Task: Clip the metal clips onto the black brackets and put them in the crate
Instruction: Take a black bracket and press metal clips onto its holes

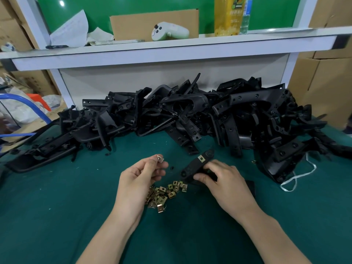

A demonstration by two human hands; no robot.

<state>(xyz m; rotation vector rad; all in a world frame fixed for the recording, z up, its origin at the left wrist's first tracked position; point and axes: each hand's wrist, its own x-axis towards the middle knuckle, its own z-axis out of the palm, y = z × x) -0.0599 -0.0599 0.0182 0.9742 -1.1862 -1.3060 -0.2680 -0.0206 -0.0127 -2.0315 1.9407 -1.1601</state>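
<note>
Black bracket (198, 166) in right hand (224, 180) points up-right, away from person.

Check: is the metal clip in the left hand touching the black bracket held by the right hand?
Apart. The head view shows green mat between the metal clip, pinched by the left hand, and the black bracket the right hand grips.

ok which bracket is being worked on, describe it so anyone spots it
On the green table, before the heap of brackets, find the right hand. It grips one bracket, the only one held, with a metal clip on it.
</note>
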